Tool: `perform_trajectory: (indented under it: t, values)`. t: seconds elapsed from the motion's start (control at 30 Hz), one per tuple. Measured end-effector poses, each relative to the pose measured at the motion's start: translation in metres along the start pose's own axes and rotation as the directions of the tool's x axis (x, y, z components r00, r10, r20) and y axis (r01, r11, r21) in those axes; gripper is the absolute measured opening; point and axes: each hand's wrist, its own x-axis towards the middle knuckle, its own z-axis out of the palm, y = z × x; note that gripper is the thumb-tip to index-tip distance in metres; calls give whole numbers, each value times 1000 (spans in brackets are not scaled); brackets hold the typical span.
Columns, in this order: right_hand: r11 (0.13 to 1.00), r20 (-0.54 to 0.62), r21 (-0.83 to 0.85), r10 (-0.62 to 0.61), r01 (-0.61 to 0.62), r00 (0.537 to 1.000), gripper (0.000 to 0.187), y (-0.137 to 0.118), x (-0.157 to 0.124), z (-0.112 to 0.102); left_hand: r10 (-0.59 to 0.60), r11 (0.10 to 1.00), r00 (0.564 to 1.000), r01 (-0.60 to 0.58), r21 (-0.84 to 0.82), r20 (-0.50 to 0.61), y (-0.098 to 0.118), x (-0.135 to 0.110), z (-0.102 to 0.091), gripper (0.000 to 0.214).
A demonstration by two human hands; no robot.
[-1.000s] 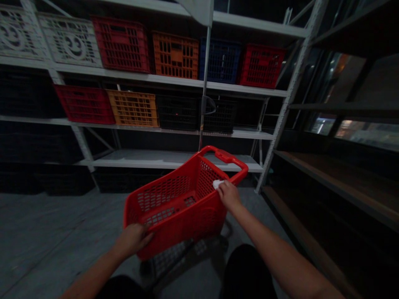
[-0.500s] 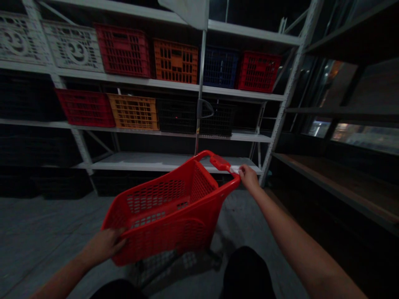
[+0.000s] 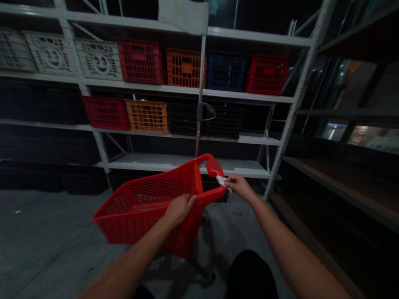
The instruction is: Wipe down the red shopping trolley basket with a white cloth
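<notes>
A red plastic shopping cart (image 3: 140, 224) stands in front of me, its handle end to the right. My left hand (image 3: 180, 209) grips the cart's near rim close to the handle end, thumb along the top and fingers mostly hidden over the inner side. With pinched fingers my right hand (image 3: 238, 185) holds a small crumpled white cloth or tissue (image 3: 221, 180) against the right end of the cart's handle (image 3: 215, 167). The cloth covers part of the bar.
Behind the cart rises a metal shelf rack (image 3: 246, 166) with red, orange, blue, white and black crates, including a yellow crate (image 3: 147, 116). A pole with a grey loop grip (image 3: 206, 112) stands before it. Wooden shelving (image 3: 336, 178) runs along the right. My knee (image 3: 251, 274) is below.
My left hand has gone from the cart's front corner along the rim to near the handle. The cart has turned, its handle end nearer me. The right hand and cloth moved left with the handle.
</notes>
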Motion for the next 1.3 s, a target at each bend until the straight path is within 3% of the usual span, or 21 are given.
perform_trajectory:
  t: [0.07, 0.17, 0.27, 0.37, 0.43, 0.53, 0.6, 0.63, 0.67, 0.77, 0.87, 1.03, 1.13, 1.2, 1.3]
  values:
    - [993, 119, 113, 21, -34, 993, 13, -7, -3, 8, -95, 991, 995, 97, 90, -24, 5, 6, 4, 66]
    - [994, 170, 108, 3, -22, 985, 10, -11, 4, 18, -85, 984, 994, 95, 152, -70, -5, 5, 8, 62]
    - [990, 85, -112, -75, 84, 994, 3, -12, 29, 28, -72, 981, 993, 88, 171, -95, -14, 1, 13, 61]
    - [931, -20, -335, -163, 147, 986, 8, -13, 55, 35, -80, 977, 989, 102, 185, -126, -13, 0, 16, 64]
    - [900, -9, -401, -188, 169, 982, 10, -15, 63, 34, -98, 973, 985, 124, 195, -139, -10, 2, 18, 65]
    - [902, 254, -376, -118, 210, 960, 9, -20, 60, 24, -127, 967, 982, 154, 205, -138, -9, 2, 22, 66]
    - [922, 485, -324, -29, 210, 874, 9, -24, 53, 17, -131, 966, 982, 157, 205, -135, -10, 0, 23, 67]
    - [923, 544, -321, -4, 213, 839, 10, -26, 51, 15, -128, 967, 983, 153, 204, -133, -11, -1, 24, 66]
    - [911, 552, -344, 1, 226, 834, 10, -28, 49, 15, -126, 968, 984, 150, 201, -129, -12, -2, 24, 66]
    - [805, 371, -511, -110, 302, 922, 12, -32, 53, 23, -126, 971, 985, 146, 187, -114, -9, -2, 24, 65]
    - [731, 240, -615, -185, 297, 953, 14, -34, 61, 29, -156, 971, 982, 172, 168, -102, -1, 2, 22, 66]
    - [843, 217, -526, 1, 116, 976, 8, -28, 42, 15, -200, 966, 976, 211, 152, -83, 13, 9, 19, 70]
    - [956, -45, -293, -17, 3, 999, 8, -11, 3, 19, -205, 966, 976, 214, 142, -72, 16, 11, 20, 68]
    - [995, -306, -75, 36, -61, 951, 12, 1, -27, 37, -192, 970, 979, 201, 140, -75, 17, 12, 22, 69]
    - [974, -513, 189, 205, -123, 834, 22, 12, -60, 82, -154, 976, 982, 168, 139, -106, 20, 12, 25, 71]
